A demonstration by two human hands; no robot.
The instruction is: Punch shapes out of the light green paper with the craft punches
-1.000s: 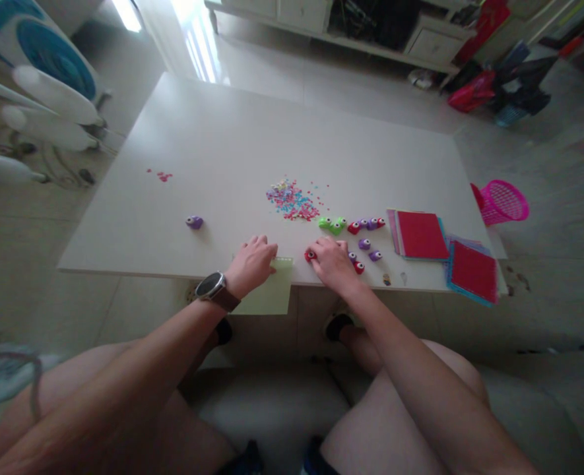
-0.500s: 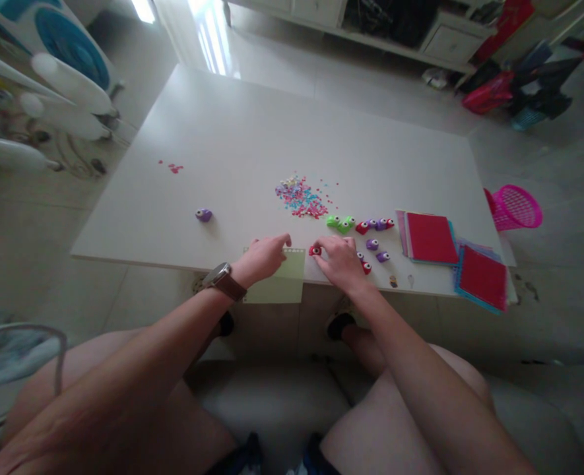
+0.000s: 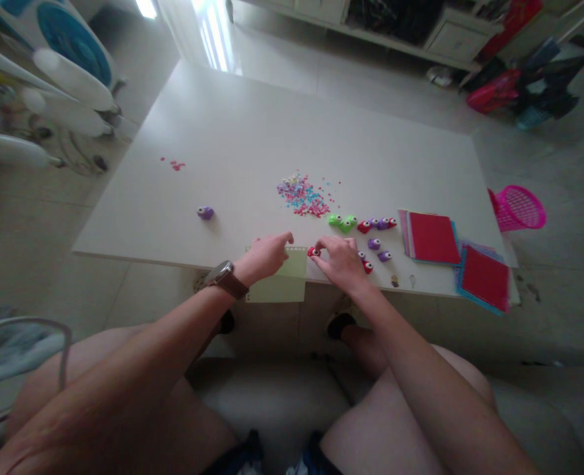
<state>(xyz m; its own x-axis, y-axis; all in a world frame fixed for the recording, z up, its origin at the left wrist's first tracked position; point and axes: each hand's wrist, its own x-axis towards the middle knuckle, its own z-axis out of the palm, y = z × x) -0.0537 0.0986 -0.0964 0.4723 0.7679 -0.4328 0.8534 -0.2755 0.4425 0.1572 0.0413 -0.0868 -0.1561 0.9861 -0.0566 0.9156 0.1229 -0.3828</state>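
A pale yellow-green sheet [image 3: 284, 280] with small punched holes along its top edge hangs partly over the table's front edge. My left hand [image 3: 268, 256] rests over its upper left part, index finger bent out; what its fingertips hold, if anything, is too small to tell. At the sheet's upper right corner, my right hand [image 3: 338, 259] grips a small red punch [image 3: 313, 252] between thumb and fingers. Green punches [image 3: 342, 222] and several red and purple ones [image 3: 375, 224] stand beyond and beside the right hand. A heap of coloured paper bits [image 3: 304, 196] lies behind the hands.
On the white table [image 3: 252, 132], a purple punch [image 3: 205, 212] and a few red bits [image 3: 176, 165] lie at left. Two stacks of coloured sheets [image 3: 434, 239] [image 3: 484, 277] lie at right. A pink basket [image 3: 520, 208] stands beyond the right edge.
The red punch in my right hand has shifted slightly left against the sheet's corner. My left hand looks almost unchanged, and the whole view has shifted a little.
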